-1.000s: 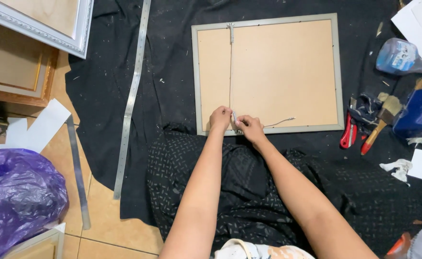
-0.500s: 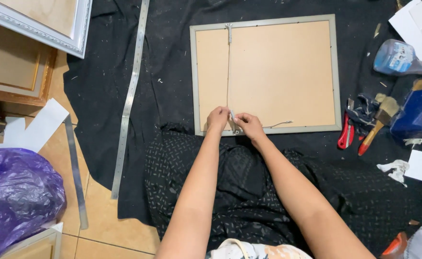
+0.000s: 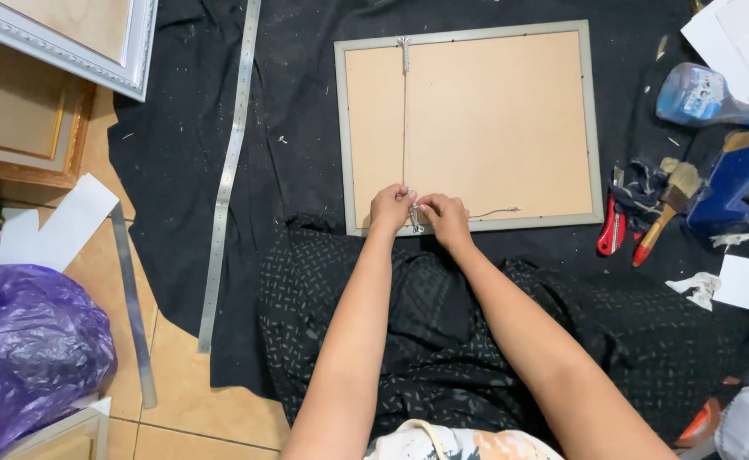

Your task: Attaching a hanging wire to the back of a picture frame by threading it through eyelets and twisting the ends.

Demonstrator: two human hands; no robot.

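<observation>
Tan-backed grey frame face down; left hand, right hand pinching hanging wire.

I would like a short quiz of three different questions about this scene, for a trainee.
1. True or false: both hands, left hand and right hand, meet at the near edge of the grey picture frame with a tan backing board.
2. Which lies left of the frame on the black cloth? A) long metal ruler B) red-handled pliers C) clear plastic bottle
3. Fill in: a thin hanging wire runs from the hands to a small ____ hanger at the frame's far edge.

Key: 1 true; 2 A; 3 metal.
</observation>
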